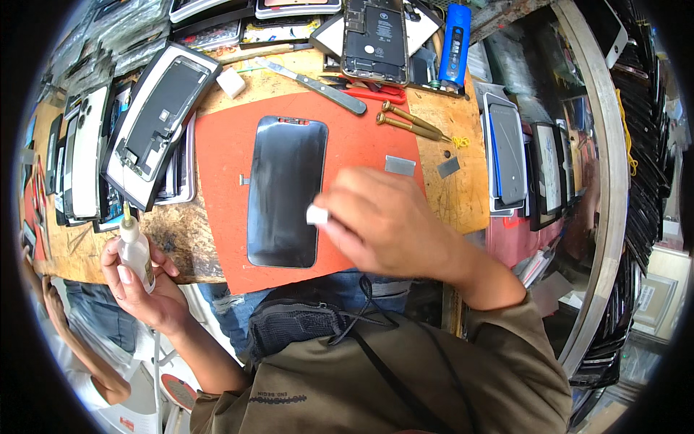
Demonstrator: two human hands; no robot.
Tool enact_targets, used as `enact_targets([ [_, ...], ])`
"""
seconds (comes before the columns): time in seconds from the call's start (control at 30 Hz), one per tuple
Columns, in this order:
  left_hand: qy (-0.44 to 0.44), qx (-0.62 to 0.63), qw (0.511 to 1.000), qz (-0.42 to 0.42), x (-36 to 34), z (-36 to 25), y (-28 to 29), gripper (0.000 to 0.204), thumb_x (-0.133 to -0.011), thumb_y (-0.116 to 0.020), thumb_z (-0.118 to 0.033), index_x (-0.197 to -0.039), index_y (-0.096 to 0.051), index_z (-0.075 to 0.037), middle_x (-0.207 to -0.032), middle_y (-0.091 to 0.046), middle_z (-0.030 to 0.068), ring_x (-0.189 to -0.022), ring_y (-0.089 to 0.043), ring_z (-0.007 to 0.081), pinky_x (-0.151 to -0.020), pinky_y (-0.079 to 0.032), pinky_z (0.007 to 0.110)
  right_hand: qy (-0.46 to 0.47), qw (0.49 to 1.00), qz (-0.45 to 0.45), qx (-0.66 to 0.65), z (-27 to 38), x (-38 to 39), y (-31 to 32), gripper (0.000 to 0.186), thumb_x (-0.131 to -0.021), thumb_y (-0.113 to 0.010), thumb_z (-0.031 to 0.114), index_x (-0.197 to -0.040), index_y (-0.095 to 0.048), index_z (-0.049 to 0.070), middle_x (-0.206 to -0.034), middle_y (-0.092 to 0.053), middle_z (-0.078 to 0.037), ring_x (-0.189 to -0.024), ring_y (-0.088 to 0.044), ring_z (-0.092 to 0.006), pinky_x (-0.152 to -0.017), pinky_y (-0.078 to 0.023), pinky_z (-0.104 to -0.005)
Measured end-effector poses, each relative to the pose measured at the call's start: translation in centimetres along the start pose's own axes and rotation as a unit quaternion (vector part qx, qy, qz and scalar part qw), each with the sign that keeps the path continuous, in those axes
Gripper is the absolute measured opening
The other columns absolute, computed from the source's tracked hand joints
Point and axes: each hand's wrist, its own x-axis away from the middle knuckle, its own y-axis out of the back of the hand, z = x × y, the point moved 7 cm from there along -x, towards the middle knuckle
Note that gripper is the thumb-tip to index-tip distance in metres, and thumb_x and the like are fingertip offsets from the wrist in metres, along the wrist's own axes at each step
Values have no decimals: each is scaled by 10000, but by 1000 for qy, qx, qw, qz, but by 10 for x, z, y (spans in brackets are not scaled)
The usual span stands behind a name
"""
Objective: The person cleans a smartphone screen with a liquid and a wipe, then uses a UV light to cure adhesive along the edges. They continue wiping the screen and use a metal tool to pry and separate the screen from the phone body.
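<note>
A dark phone screen (285, 192) with a notch at its far end lies flat on the red-orange mat (224, 123). At its right edge, my right hand (387, 228) pinches a small white block (316, 215); whether the block touches the glass I cannot tell. Off to the left, past the mat, my left hand (157, 298) wraps round a clear squeeze bottle (135, 257) with a needle tip pointing up. A tiny metal piece (244, 180) sits just left of the screen, and a grey metal plate (400, 166) lies beyond my right hand.
A spatula knife (318, 88), a white cube (231, 83) and brass screwdrivers (412, 121) lie along the mat's far side. An opened phone (374, 43) and a blue device (454, 45) stand at the back. Phone parts (163, 123) are stacked left; more phones (508, 155) stand right.
</note>
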Motion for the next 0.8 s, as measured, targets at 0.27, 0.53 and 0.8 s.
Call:
enact_targets([
  [0.27,-11,4,1000,-7,-2,1,-1,447,-1124,-625,-321,-1414,-564,13,-1094,-662,170,-822,-648,196,-563,-519,287,-8,994,-66,84,-39,-40,10,166,-961,-825,119,-1061,-730,27,-949,-679,-144,-862,-723,-347,-713,-569,-453],
  [0.53,-18,10,1000,-7,-1,2,-3,454,-1107,-658,-320,-1387,-575,28,-1092,-660,168,-815,-659,206,-559,-549,301,17,998,-17,61,13,-2,-4,196,-910,-829,48,-1080,-734,30,-934,-673,-125,-802,-710,-331,-681,-565,-458],
  [0.8,-22,32,999,-3,-1,2,-10,453,-1109,-668,-294,-1403,-581,40,-1105,-664,165,-808,-663,195,-568,-553,301,37,996,70,47,44,14,-16,184,-876,-820,20,-1034,-727,29,-933,-683,-119,-808,-715,-315,-654,-574,-421],
])
